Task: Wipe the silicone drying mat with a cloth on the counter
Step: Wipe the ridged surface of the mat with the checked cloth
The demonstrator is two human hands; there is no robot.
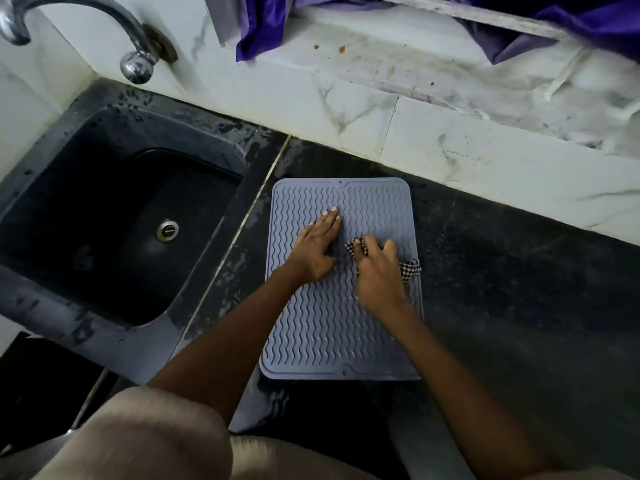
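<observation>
**Mid-wipe — mat pinned, cloth at upper right**

Grey silicone drying mat point(341, 282) flat on dark table point(519, 289), just right of sink point(114, 216), long side running away from body. Wavy ribs over whole face, notch at near and far edges; faint sheen on near half, possibly damp — hard to tell. Checked cloth point(410, 268) bunched under right hand point(377, 271), fingers curled round it, ends sticking out at fingertips and by mat's right edge. Left hand point(317, 247) flat, fingers straight, pressing mat's upper middle to hold it down. Step judged: wiping in progress, far from clearly done. Next likely needs strokes along ribs toward near edge, left hand shifted clear. Beyond: tap point(135, 60) over sink, stained marble backsplash point(415, 109), purple fabric point(263, 26) above.
</observation>
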